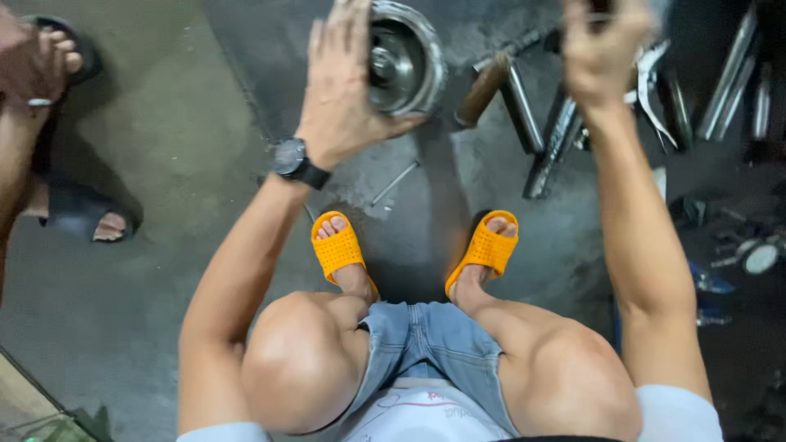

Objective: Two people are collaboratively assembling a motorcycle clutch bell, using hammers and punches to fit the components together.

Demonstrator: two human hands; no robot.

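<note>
view from above onto a squatting person on a stained concrete floor [164, 164]. left hand [348, 82], fingers spread flat, pressed against the side of a round metal hub [405, 53] with a recessed centre; palm and fingertips touching its rim, thumb curled under its lower edge, not wrapped around it. hub at the far edge of the floor patch in view, directly ahead of the left foot, just right of the palm. black wristwatch [293, 160] on the left wrist. right hand [602, 49] raised at the far edge, fingers curled together around a slim dark object, mostly cut off by the frame edge; kind of object not discernible. dark metal tubes [544, 139] lying on the floor just below and left of the right hand, near the hub but apart from it. thin metal rod [395, 182] on the floor between hub and feet. orange perforated sandals [487, 245] on both feet. another person's foot in a dark sandal [82, 217] at the left edge, well apart.
</note>
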